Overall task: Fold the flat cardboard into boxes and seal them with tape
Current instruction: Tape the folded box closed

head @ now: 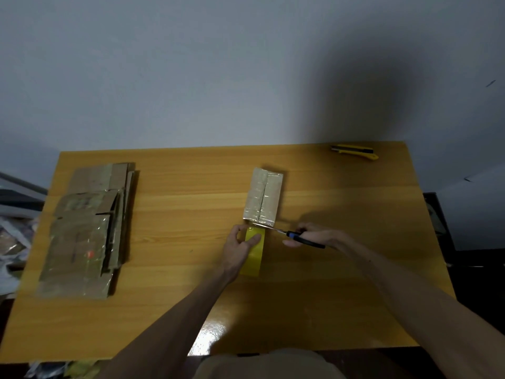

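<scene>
Scissors (289,234) are touching the box (263,196) at the desk (191,187) centre; right hand (314,236) is clamping their handles, left hand (237,253) fingers curling round the tape roll (254,259).

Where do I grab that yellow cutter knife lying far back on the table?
Take the utility knife by the middle of its yellow body, coming from above, fingers across its narrow width. It lies flat on the table, lengthwise left to right, with nothing touching it. Which end holds the blade I cannot tell, so avoid both tips.
</scene>
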